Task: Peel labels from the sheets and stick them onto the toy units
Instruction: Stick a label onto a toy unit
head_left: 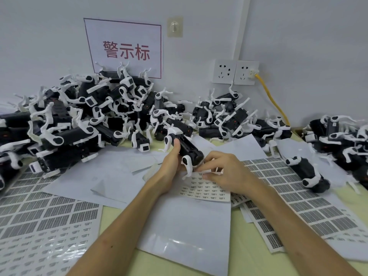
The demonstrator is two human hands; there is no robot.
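My left hand (172,162) grips a black toy unit with white legs (189,149), belly up, above the middle of the table. My right hand (223,172) rests on a small label sheet (205,191) just below the toy, fingertips pinched at the sheet's top edge near the toy's white leg. Whether a label is between the fingers is too small to tell. Large heaps of the same black-and-white toy units (89,114) fill the back of the table.
More label sheets lie at the left (45,222) and right (298,196), with blank backing papers (185,230) in the middle. Another toy pile (342,140) sits far right; one loose unit (306,174) lies near it. A yellow cable (272,98) runs from the wall socket.
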